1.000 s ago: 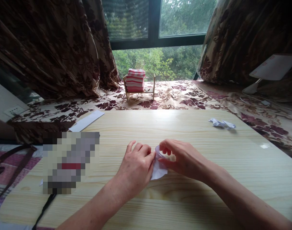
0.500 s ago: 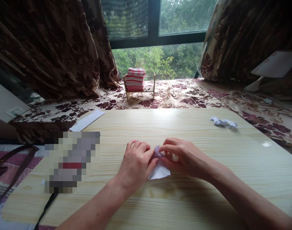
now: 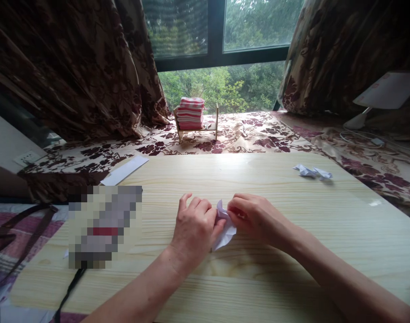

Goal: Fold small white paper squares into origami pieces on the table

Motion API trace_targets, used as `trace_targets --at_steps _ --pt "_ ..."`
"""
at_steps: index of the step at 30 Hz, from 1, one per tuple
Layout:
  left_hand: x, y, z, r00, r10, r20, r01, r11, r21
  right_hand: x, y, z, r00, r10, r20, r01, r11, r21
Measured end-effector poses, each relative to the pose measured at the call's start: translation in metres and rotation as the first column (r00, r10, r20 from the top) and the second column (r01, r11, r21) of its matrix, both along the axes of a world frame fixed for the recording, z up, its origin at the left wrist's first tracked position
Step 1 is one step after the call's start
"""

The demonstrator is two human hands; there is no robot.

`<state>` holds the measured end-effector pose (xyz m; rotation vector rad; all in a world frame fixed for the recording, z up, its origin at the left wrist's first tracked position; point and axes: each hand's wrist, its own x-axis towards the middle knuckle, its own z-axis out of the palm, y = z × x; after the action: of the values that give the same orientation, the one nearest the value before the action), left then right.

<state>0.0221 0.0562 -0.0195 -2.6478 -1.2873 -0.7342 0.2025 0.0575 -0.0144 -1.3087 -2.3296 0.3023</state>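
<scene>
A small white piece of folded paper [image 3: 225,233] lies near the middle of a light wooden table [image 3: 258,269]. My left hand [image 3: 193,231] curls its fingers round the paper's left side and pinches it. My right hand [image 3: 255,217] pinches the paper's upper right part with thumb and fingertips. Both hands rest on the tabletop, close together, and hide much of the paper.
A small folded white paper shape [image 3: 312,172] lies at the table's far right. A white paper strip [image 3: 124,170] sits at the far left edge. A blurred patch [image 3: 104,226] covers something on the left. Beyond, a wooden rack with striped cloths [image 3: 191,114] stands on floral fabric before the window.
The paper between my hands has been gathered tighter and stands a little more upright. Both hands stayed at the same spot, with the right fingers shifting slightly left on the paper.
</scene>
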Motion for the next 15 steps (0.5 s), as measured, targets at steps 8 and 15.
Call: trace_targets --at_steps 8,15 --pt "0.0014 -0.0006 0.0009 0.999 0.007 0.042 -0.006 1.0 -0.01 -0.0003 -0.0012 0.0001 0.999 -0.001 -0.043 0.001 1.0 -0.011" --pt "-0.0008 0.0039 0.0029 0.995 0.083 0.046 -0.082 0.996 -0.023 -0.0026 -0.0007 0.0037 1.0 -0.014 -0.013 0.014 0.999 -0.04"
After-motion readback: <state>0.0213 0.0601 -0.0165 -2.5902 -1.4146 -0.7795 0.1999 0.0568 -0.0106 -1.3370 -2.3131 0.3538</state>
